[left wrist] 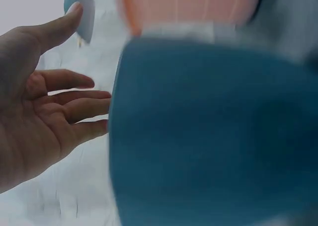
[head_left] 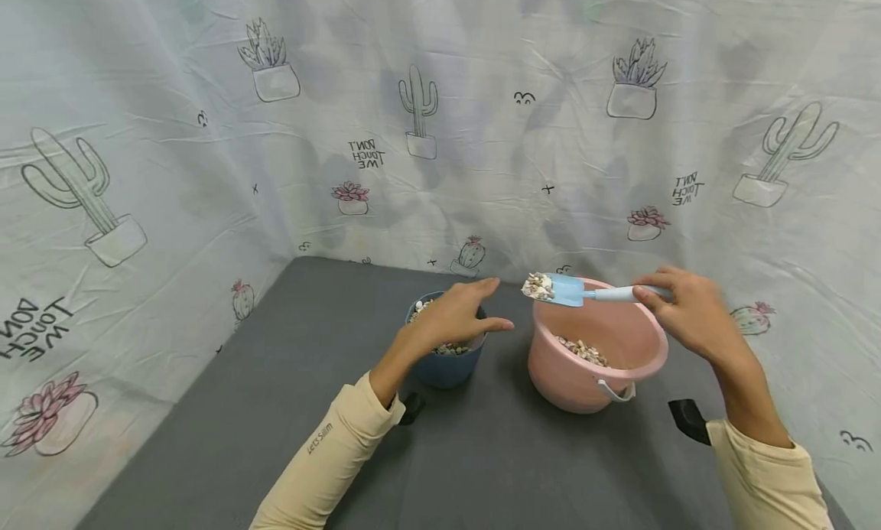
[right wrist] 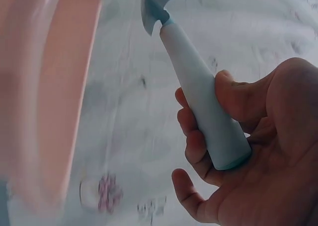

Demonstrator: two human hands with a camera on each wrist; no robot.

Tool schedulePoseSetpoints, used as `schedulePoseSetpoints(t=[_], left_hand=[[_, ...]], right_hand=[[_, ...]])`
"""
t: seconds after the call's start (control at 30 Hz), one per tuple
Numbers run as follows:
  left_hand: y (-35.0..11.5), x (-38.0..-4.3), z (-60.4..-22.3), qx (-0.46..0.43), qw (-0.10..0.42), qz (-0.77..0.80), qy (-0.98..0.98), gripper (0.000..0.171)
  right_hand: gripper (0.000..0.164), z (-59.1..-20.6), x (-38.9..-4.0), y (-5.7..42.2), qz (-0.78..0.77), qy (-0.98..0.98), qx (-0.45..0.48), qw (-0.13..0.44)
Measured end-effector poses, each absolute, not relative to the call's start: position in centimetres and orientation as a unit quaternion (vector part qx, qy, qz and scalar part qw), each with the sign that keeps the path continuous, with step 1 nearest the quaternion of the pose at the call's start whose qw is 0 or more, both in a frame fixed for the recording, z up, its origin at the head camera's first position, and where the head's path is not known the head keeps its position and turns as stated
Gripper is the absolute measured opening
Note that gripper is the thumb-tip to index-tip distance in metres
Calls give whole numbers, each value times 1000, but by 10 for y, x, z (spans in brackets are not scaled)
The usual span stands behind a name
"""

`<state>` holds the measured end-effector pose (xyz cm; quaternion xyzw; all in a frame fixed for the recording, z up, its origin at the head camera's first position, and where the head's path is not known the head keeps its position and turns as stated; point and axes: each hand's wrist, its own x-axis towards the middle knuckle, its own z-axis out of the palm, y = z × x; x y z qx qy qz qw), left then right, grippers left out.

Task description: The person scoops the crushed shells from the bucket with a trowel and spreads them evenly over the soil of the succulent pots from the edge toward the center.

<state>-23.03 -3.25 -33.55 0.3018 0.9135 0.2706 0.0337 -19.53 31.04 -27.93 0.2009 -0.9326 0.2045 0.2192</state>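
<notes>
My right hand [head_left: 688, 308] grips the pale handle [right wrist: 203, 97] of a small light-blue shovel [head_left: 567, 290]. The shovel lies nearly level over the back of a pink bucket [head_left: 560, 369], its blade tip pointing left and heaped with small pebbles [head_left: 538, 287]. More pebbles [head_left: 583, 352] cover part of the bucket's bottom. Over a blue bucket [head_left: 443, 369] my left hand [head_left: 450, 316] is held with fingers extended and thumb apart, holding nothing. That blue bucket also contains pebbles [head_left: 450, 349], partly hidden by the hand. In the left wrist view its blue wall [left wrist: 208, 131] fills much of the picture.
Both buckets stand on a dark grey table [head_left: 289, 377], the pink one to the right of the blue. A white handle [head_left: 616, 392] hangs at the pink bucket's front. Behind and along the sides hangs a pale curtain [head_left: 482, 132] printed with cacti and succulents.
</notes>
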Motion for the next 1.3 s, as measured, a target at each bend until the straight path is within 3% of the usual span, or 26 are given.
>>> schedulePoseSetpoints(t=[0.27, 0.47, 0.73, 1.3], left_hand=[[-94, -244, -340, 279, 79, 245, 925, 97], [-113, -244, -347, 266, 134, 241, 924, 113], [-108, -240, -350, 281, 154, 184, 929, 126], [-94, -225, -338, 181, 157, 147, 960, 133]], right_hand=[[26, -283, -206, 259, 270, -929, 211, 140], [21, -291, -215, 233, 269, -928, 222, 133], [21, -303, -222, 215, 219, -946, 209, 119], [27, -291, -227, 176, 107, -968, 197, 113]])
